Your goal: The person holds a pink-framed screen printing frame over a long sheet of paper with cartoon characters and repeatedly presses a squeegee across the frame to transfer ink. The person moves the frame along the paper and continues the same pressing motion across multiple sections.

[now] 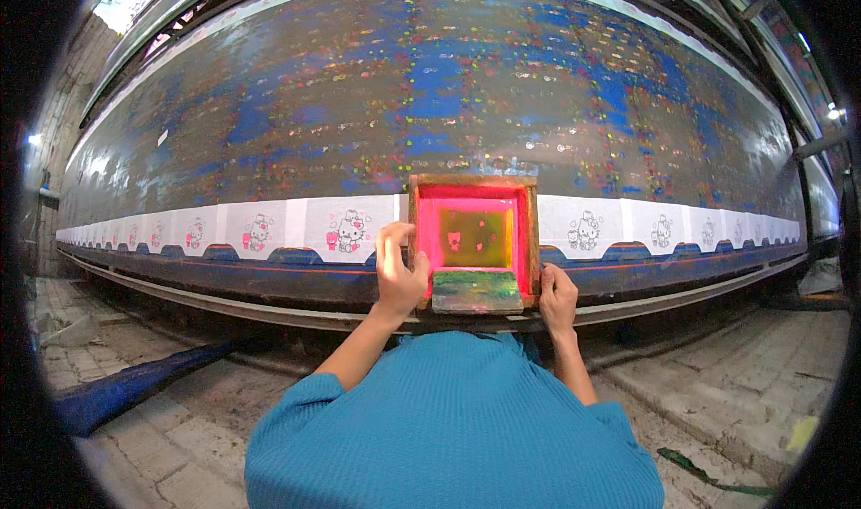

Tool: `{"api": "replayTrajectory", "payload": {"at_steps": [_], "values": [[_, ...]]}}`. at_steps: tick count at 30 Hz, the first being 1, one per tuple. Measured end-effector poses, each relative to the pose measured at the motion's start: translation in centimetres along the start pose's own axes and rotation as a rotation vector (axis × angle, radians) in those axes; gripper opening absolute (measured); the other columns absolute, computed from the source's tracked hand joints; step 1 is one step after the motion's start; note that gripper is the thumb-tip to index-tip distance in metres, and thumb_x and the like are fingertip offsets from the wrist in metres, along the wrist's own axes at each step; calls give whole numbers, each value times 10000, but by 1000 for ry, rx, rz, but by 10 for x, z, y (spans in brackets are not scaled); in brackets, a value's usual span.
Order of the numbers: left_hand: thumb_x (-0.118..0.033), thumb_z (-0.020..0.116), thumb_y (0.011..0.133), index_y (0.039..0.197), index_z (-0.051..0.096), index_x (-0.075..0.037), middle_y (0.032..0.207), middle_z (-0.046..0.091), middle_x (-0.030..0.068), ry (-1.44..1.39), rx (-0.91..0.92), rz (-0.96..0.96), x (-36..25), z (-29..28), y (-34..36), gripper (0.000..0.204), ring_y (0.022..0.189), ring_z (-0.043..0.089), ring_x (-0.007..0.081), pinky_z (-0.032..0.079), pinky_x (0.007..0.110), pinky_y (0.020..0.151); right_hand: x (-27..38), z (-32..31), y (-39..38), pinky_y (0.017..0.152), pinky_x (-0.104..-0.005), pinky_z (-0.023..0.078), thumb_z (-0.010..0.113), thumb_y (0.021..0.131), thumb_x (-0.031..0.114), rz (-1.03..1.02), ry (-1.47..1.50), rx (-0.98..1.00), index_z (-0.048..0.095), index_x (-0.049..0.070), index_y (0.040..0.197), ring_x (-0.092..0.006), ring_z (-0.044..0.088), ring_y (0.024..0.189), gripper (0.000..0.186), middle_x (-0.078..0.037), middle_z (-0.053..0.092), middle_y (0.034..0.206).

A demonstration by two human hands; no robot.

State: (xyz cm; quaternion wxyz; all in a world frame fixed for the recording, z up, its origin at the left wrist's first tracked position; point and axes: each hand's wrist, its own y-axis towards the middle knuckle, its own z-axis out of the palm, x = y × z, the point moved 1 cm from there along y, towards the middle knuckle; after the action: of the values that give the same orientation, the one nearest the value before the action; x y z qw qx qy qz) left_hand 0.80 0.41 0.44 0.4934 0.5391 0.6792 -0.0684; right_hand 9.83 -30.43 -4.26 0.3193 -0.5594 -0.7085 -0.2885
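A wooden screen-printing frame with bright pink inner walls and a yellowish mesh window lies on a strip of white printed sheets at the table's near edge. Across the frame's near end rests a flat, paint-smeared green and grey block, probably a squeegee. My left hand is at the frame's left wall, fingers curved along the outside and the thumb over the wall. At the near right corner, my right hand has its fingers closed against the frame. Their tips are partly hidden.
A long dark table, stained blue and speckled with paint, stretches to both sides. Pink and black cartoon prints show left of the frame; prints to the right look mostly black. A rail runs along the near side. Blue cloth lies low at left.
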Motion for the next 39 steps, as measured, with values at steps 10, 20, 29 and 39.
{"api": "replayTrajectory", "payload": {"at_steps": [10, 20, 29, 39], "values": [[-22, 665, 808, 1388, 486, 72, 1364, 548, 220, -71, 95, -446, 52, 32, -29, 614, 1287, 535, 355, 411, 398, 1108, 14, -2, 1, 787, -420, 537, 605, 988, 153, -92, 9, 6, 703, 7, 1100, -366, 685, 877, 208, -185, 698, 948], [86, 613, 788, 1382, 536, 70, 1366, 590, 210, -83, -23, -280, 11, 52, -16, 599, 1309, 560, 321, 435, 392, 1107, 3, -32, 8, 780, -426, 522, 610, 953, 99, -143, 114, -6, 677, -19, 1163, -381, 652, 876, 250, -194, 657, 969], [65, 609, 798, 1390, 526, 81, 1393, 558, 239, -205, -30, -319, -74, 200, -14, 598, 1313, 555, 329, 451, 389, 1099, -92, -151, 53, 811, -396, 529, 621, 961, 113, -148, 62, -66, 689, -16, 1158, -338, 672, 899, 245, -173, 687, 1003], [76, 602, 770, 1361, 556, 59, 1310, 618, 191, -159, 9, -402, -99, 251, -28, 593, 1234, 601, 285, 452, 374, 1075, -149, -194, 69, 724, -394, 525, 660, 930, 97, -159, 139, 64, 688, -46, 1099, -338, 654, 800, 223, -176, 657, 902]]}}
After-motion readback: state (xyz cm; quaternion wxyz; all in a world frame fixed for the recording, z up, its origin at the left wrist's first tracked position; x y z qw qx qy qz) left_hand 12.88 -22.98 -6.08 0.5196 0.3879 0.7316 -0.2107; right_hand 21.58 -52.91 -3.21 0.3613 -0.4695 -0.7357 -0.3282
